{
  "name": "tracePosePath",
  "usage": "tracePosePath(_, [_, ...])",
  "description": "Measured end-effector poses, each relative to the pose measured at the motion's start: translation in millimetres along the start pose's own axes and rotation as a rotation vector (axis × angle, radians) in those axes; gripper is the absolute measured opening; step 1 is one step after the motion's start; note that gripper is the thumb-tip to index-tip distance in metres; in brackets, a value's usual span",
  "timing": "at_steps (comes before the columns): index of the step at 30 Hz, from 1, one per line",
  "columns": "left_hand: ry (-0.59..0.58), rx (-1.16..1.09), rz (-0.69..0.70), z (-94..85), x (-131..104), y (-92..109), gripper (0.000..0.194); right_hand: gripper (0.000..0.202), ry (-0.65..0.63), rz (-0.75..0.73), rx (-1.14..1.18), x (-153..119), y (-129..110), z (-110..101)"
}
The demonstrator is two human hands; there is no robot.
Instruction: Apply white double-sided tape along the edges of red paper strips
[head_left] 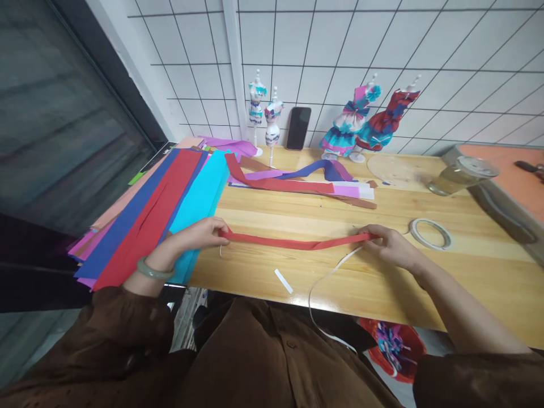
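A narrow red strip stretches between my two hands above the wooden table. Its left end is pinched in my left hand, beside the turquoise sheets. My right hand is closed on the other end. A thin white cord runs from near my right hand down over the table's front edge, and a short bit of cord shows below my left fingers. To the right of my right hand lies a roll of white tape. A small white slip rests near the front edge.
Stacked coloured sheets cover the table's left end. Further back lie loose strips, a phone against the wall and several small dress forms. A lidded cup stands right, by an orange-topped surface. A red basket sits below.
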State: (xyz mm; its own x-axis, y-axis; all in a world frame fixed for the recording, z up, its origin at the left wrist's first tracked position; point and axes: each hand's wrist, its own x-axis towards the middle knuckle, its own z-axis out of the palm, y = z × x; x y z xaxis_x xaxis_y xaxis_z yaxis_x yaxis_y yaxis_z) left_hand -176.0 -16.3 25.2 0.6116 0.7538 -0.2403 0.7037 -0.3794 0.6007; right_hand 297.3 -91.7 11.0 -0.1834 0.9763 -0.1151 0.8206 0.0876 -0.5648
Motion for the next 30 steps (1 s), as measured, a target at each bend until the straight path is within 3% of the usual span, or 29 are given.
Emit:
tracePosePath(4, [-0.067, -0.163, -0.073, 1.2, 7.6, -2.2, 0.025, 0.023, -0.026, 0.077, 0.014, -0.5, 4.1, -7.0])
tracePosePath(11, [-0.155, -0.313, -0.067, 1.3, 19.8, -3.8, 0.025, 0.039, -0.046, 0.195, 0.152, 1.6, 16.0, -9.4])
tracePosePath(21, [-0.195, -0.18, -0.046, 1.3, 21.8, 9.1, 0.027, 0.04, -0.111, 0.224, 0.171, 2.1, 21.1, -15.3])
tracePosePath(30, [-0.204, 0.218, -0.016, 4.8, 25.5, 13.2, 0.02, 0.041, -0.086, 0.239, 0.161, -3.5, 19.3, -14.9])
